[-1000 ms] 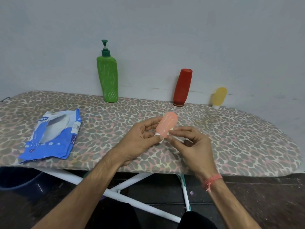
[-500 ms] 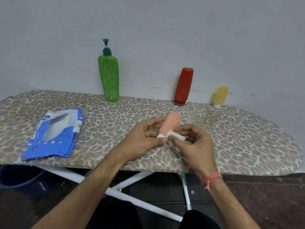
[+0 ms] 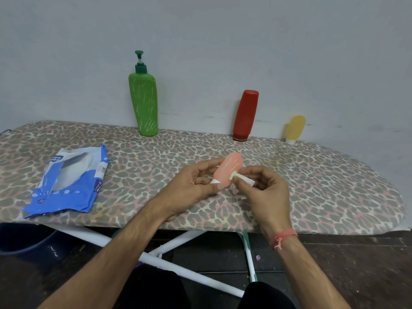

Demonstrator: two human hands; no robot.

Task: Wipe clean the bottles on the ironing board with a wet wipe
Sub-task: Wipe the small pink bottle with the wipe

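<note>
- left hand (image 3: 191,188) grips pink bottle (image 3: 228,169) near its white cap end, fingers curled behind it, thumb along the front; bottle tilted, rounded end pointing up and away
- pink bottle held just above the ironing board (image 3: 334,186), about mid-board near the front edge
- right hand (image 3: 265,192) pinches a small bunched-up wet wipe (image 3: 242,177) between thumb and fingers, other fingers curled; wipe end touches the bottle's right side
- pink thread band (image 3: 282,237) on right wrist
- green pump bottle (image 3: 143,101) upright at the back of the board, by the wall (image 3: 223,41)
- red bottle (image 3: 245,115) stands cap-down, leaning against the wall, right of the green one
- small yellow bottle (image 3: 295,129) stands on its white cap further right, also by the wall
- blue wipes pack (image 3: 69,184) lies flat on the left part of the board, flap open
- board cover has a leopard-type print; white legs (image 3: 169,248) show underneath, dark floor
</note>
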